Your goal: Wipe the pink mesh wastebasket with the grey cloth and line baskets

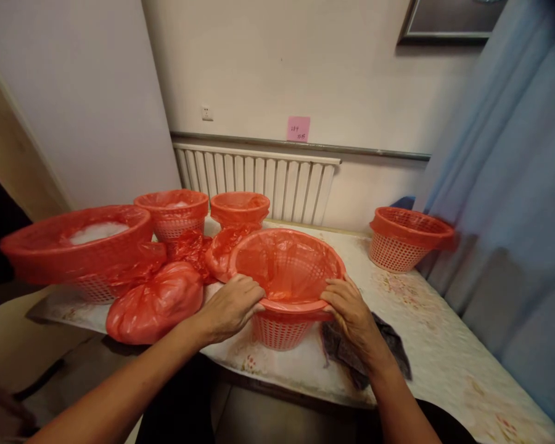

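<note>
A pink perforated plastic basket (282, 333) stands upright near the front edge of the table. A thin red plastic bag (291, 265) lines its inside and folds over the rim. My left hand (234, 305) grips the rim and bag on the near left, fingers curled over it. On the near right, my right hand (349, 308) pinches the same rim with the bag under its fingers. A dark grey cloth (388, 345) lies on the table behind and beneath my right hand. Left of the basket rests a full, knotted-looking red bag (157, 302).
A large lined basket (97, 290) with white contents stands at the left. Two more lined baskets, one back left (176, 228) and one back centre (240, 206), stand near the radiator (259, 179). Another basket (393, 250) sits at the right, by the blue curtain (499, 203).
</note>
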The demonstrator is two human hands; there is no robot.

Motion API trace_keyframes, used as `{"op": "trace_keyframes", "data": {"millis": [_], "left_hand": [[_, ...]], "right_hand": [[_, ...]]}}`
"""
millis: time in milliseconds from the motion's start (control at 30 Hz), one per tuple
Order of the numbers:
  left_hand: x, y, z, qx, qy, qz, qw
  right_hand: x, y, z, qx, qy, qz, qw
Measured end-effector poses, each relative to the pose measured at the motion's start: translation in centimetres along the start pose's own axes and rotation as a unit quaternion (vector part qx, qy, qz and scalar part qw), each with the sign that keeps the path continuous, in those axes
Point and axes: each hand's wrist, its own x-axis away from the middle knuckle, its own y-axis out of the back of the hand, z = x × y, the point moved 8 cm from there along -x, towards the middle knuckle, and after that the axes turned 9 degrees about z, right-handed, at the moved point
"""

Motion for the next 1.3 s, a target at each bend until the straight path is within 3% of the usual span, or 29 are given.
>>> {"op": "trace_keyframes", "data": {"millis": [133,267,367,533,667,800,867,1033,1100,1200,1300], "left_hand": [[-0.8,-0.6,-2.2,-0.034,0.030,-0.010,0.999],[-2.2,-1.2,-5.7,-0.069,0.053,-0.028,0.996],[-2.7,-1.1,-6.6,-0.073,0.054,-0.021,0.996],[-1.4,-0.3,-3.6,-0.042,0.026,0.030,0.998],[-0.2,0.1,-0.3,-0.007,0.015,0.021,1.000],[-0.4,-0.1,-0.3,-0.011,0.016,0.008,1.000],[-0.9,-0.4,-1.5,-0.026,0.026,0.004,0.999],[-2.5,-1.1,-5.2,-0.068,0.026,-0.017,0.997],[-2.8,-1.1,-5.8,-0.076,0.024,-0.023,0.997],[-2.5,-0.9,-4.9,-0.080,0.024,-0.011,0.996],[-1.6,-0.5,-2.6,-0.066,0.018,0.003,0.998]], "right_hand": [[0.0,0.4,1.5,0.020,-0.007,0.013,1.000],[-0.8,-1.0,5.5,0.027,0.010,0.058,0.998],[-1.3,-1.6,6.6,0.031,0.005,0.056,0.998],[-1.0,-1.0,4.1,0.017,0.008,0.036,0.999],[0.1,-0.4,0.0,0.010,0.002,0.009,1.000],[1.1,0.2,-2.5,0.025,-0.019,-0.010,0.999],[1.0,0.2,-1.7,0.029,-0.034,0.006,0.999],[-0.6,-1.2,5.1,0.036,0.013,0.051,0.998],[-1.1,-1.7,6.4,0.044,0.015,0.049,0.998],[-1.3,-1.6,5.4,0.040,0.010,0.035,0.999],[-0.7,-0.9,2.7,0.024,0.011,0.022,0.999]]}}
